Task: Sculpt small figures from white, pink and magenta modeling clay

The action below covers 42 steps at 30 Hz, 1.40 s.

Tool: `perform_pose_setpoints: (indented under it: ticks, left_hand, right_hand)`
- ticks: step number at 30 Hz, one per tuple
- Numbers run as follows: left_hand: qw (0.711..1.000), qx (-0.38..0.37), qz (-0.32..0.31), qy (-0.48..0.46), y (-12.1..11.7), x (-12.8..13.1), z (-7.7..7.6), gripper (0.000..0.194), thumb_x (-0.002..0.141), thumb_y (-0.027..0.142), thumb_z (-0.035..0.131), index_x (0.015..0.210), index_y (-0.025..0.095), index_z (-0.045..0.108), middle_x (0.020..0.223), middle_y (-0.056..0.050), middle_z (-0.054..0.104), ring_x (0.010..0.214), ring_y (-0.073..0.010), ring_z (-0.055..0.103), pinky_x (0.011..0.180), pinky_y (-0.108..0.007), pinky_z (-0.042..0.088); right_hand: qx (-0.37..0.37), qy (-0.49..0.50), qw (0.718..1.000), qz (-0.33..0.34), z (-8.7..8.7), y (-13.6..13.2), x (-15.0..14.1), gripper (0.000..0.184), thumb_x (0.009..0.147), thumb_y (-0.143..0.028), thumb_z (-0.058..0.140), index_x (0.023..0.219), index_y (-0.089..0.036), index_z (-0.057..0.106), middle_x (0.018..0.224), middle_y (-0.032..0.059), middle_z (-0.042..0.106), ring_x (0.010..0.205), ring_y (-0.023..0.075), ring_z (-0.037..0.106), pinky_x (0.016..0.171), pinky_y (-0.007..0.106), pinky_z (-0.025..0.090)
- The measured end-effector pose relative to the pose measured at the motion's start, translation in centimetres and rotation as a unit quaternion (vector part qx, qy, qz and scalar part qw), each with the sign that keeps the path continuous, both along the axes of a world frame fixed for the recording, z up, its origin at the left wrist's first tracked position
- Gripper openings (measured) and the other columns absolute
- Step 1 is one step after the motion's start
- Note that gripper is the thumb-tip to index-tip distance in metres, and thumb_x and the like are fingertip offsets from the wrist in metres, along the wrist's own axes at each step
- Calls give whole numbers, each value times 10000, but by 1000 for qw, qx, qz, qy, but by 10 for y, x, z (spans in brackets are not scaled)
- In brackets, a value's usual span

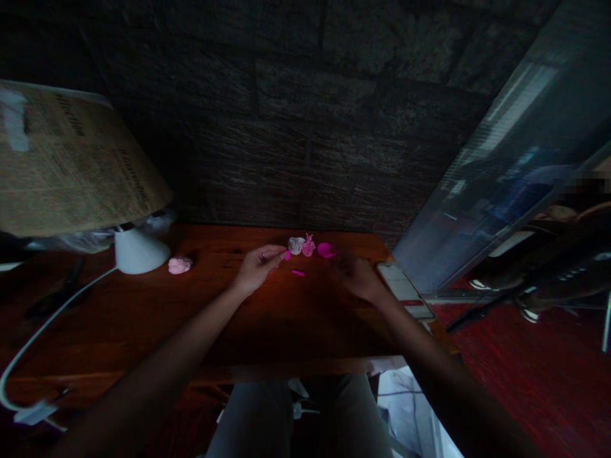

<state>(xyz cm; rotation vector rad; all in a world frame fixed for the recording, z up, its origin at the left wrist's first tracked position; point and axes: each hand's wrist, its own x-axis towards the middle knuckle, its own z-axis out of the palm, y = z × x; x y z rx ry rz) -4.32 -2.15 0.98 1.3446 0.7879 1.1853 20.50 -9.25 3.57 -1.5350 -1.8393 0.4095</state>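
My left hand [258, 268] pinches a small bright pink piece [287, 255] between thumb and fingertips. To its right stand a whitish crumpled lump [296, 245] and a little pink figure [308, 245] with two points on top. A round magenta piece [326, 250], looking like a shallow dish or flattened disc, lies beside the figure. My right hand [356, 275] is at that piece's right edge; its fingers are in deep shadow, and I cannot tell whether they grip it. A short magenta strip [298, 273] lies on the wooden table [267, 318] between my hands.
On the left is a lamp with a white base [140, 252] and a paper-covered shade [71, 159]; its cable drops over the front edge. A pale pink lump [180, 265] sits near it. A phone [405, 289] lies at the right edge. Behind is a brick wall [305, 127].
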Motion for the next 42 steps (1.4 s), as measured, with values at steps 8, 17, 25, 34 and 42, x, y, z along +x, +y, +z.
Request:
perform_pose_setpoints:
  ticks: [8,17,25,34,42]
  left_hand:
    - [999,5,3,-33,3,-3,-1,460,646,410,871,999,172,697,741,-27,734,616,-116,621,541,-211,441]
    - [999,-23,-39,-21,1,5,-2,372,707,425,826,935,151,720,674,-10,686,530,-75,523,478,-197,342]
    - [998,-28,-46,-40,3,1,-7,430,627,320,881,983,141,718,731,-22,730,581,-91,575,513,-201,373]
    - [997,9,-58,-52,9,-5,-10,530,687,302,852,1178,180,691,734,9,725,619,-85,595,624,-223,435]
    - [996,-28,-71,-41,10,-3,-13,442,674,340,861,1054,153,735,803,-42,751,721,-129,657,656,-233,455]
  right_hand:
    - [-133,309,921,195,-24,64,-80,449,741,-530,762,1044,-213,663,890,27,714,793,174,695,733,306,544]
    - [-141,347,915,148,-30,50,-71,376,729,-522,767,911,-196,727,832,17,755,671,137,667,640,269,524]
    - [-131,360,909,162,-29,49,-76,359,704,-467,797,914,-184,729,795,22,756,638,140,660,622,278,519]
    - [-115,373,910,144,-25,45,-77,384,729,-512,772,952,-201,741,848,31,772,613,129,668,588,271,521]
    - [-125,371,911,132,-26,45,-75,393,741,-524,758,973,-207,731,853,32,771,633,141,676,612,289,526]
